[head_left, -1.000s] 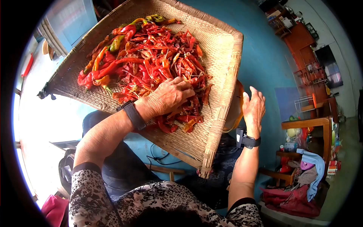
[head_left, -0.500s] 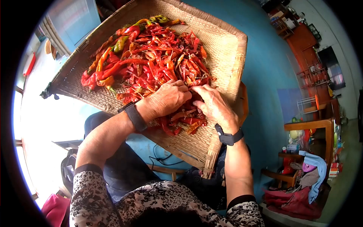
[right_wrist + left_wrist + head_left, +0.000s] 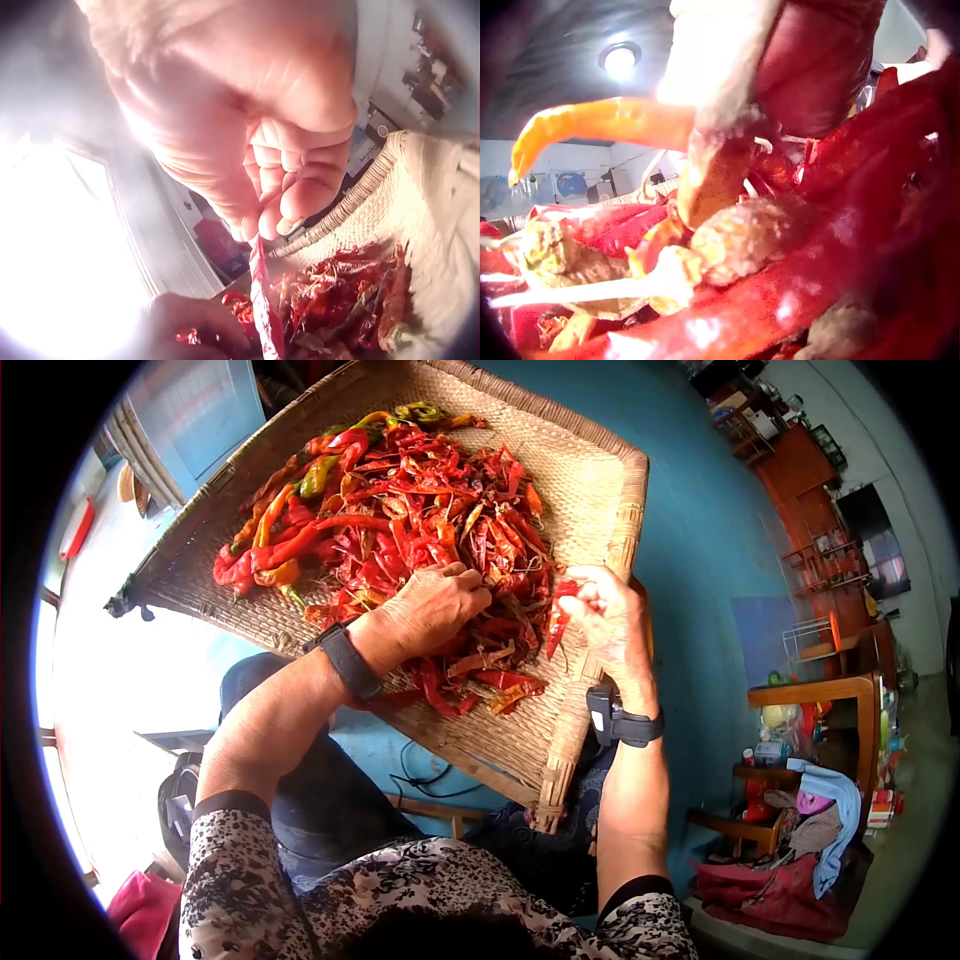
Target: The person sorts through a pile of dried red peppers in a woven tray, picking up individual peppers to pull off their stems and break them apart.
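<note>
A wide woven basket tray (image 3: 590,480) bears a heap of dried red chili peppers (image 3: 490,510). My right hand (image 3: 612,622), over the tray's right side, pinches a red chili pepper (image 3: 559,625) between thumb and fingertips. In the right wrist view that wrinkled chili pepper (image 3: 262,304) hangs down from the fingertips. My left hand (image 3: 440,605) rests on the near part of the heap with its fingers bent down among the peppers. I cannot tell whether it grips one. The left wrist view shows an orange pepper (image 3: 600,127) and withered stems close up.
Glossier red peppers (image 3: 300,545) and a few green ones (image 3: 315,478) lie along the tray's left side. The tray slants above the lap, over a blue floor (image 3: 700,560). On the right stands a wooden chair (image 3: 815,688) with clothes piled beside it.
My right hand came in from beyond the tray's right edge to the heap near the left hand, then drew back rightward with a red chili pepper. The left hand stayed nearly in place.
</note>
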The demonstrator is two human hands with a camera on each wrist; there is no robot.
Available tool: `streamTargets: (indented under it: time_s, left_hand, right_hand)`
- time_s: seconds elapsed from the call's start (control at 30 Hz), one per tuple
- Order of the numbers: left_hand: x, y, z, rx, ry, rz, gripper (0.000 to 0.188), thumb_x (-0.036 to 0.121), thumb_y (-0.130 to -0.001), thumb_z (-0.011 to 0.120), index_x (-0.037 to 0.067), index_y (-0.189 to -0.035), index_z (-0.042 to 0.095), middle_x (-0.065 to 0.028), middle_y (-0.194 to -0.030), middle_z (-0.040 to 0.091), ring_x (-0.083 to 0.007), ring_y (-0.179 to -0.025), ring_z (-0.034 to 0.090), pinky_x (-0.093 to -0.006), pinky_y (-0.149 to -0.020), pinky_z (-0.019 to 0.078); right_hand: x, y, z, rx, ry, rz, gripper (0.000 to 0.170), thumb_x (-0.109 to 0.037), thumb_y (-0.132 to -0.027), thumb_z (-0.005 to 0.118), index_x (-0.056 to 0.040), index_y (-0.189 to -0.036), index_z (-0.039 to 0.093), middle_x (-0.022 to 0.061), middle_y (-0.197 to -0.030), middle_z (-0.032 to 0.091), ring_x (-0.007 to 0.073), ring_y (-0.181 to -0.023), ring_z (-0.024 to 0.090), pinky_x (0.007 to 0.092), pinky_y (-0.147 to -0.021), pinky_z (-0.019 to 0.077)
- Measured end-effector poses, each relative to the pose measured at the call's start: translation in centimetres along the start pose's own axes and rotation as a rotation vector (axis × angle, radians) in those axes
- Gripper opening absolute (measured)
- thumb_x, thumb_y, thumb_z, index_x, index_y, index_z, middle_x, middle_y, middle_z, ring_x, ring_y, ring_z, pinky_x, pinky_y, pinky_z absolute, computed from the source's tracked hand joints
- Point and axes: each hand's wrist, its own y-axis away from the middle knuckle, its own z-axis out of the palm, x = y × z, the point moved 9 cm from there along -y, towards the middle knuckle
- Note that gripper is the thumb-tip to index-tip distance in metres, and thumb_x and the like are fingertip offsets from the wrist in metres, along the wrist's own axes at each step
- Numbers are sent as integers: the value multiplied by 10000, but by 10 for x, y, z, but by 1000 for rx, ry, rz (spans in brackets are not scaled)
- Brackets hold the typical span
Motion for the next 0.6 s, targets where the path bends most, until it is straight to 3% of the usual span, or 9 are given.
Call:
streamTargets:
  time_s: [0.17, 0.27, 0.33, 0.37, 0.4, 0.47, 0.5, 0.6]
  left_hand:
    - [2, -2, 12, -32, -49, -12, 179, 49, -716, 617, 71, -893, 607, -75, -917, 587, -265, -928, 589, -371, -776, 515]
    - [5, -4, 0, 15, -15, -23, 210, 22, -727, 625, 36, -937, 634, -95, -921, 597, -276, -905, 582, -369, -806, 499]
    - [6, -6, -3, 9, -13, -20, 255, 38, -717, 642, 27, -972, 633, -101, -932, 596, -281, -918, 578, -373, -826, 492]
    - [6, -7, -6, -2, -33, -41, 274, 49, -712, 651, 26, -985, 629, -103, -935, 594, -283, -920, 576, -374, -831, 489]
    - [5, -8, -11, -12, -53, -63, 294, 61, -707, 660, 25, -997, 626, -104, -937, 592, -285, -923, 574, -375, -837, 485]
    - [4, -7, -13, -35, -49, -77, 320, 75, -693, 684, 24, -1001, 616, -108, -943, 587, -292, -929, 570, -379, -814, 490]
    - [3, -6, -15, -14, -48, -85, 309, 65, -699, 678, 21, -998, 613, -112, -932, 583, -294, -913, 571, -376, -788, 498]
    - [-5, -6, -17, 16, -5, -110, 268, 34, -736, 660, 20, -999, 614, -120, -907, 586, -299, -875, 587, -373, -735, 514]
  right_hand:
    - [15, 14, -63, 322, -161, -15, 225, -7, -892, 628, 10, -1115, 602, 57, -849, 670, 107, -767, 627, 243, -715, 512]
    - [28, 32, -111, 589, 30, -71, 223, -6, -907, 608, 16, -1129, 593, 66, -852, 680, 114, -760, 638, 253, -719, 515]
    - [34, 38, -127, 625, 166, -10, 240, -9, -900, 618, 7, -1138, 591, 77, -846, 686, 114, -753, 639, 264, -720, 515]
    - [36, 38, -129, 595, 283, 38, 264, -13, -882, 631, 0, -1143, 592, 119, -862, 672, 180, -760, 653, 303, -707, 523]
    - [39, 39, -129, 597, 284, 41, 264, -13, -882, 631, 0, -1143, 592, 119, -862, 672, 180, -760, 653, 303, -707, 523]
    - [37, 34, -118, 543, 594, -15, 274, -11, -865, 634, -9, -1137, 597, 159, -892, 645, 267, -775, 650, 351, -694, 526]
    - [20, 31, -107, 521, 602, -45, 285, -13, -851, 642, -17, -1133, 602, 181, -907, 619, 327, -795, 632, 389, -691, 526]
    - [0, 16, -49, 197, 433, -195, 286, -35, -855, 655, -48, -1137, 609, 174, -946, 642, 254, -778, 653, 341, -667, 529]
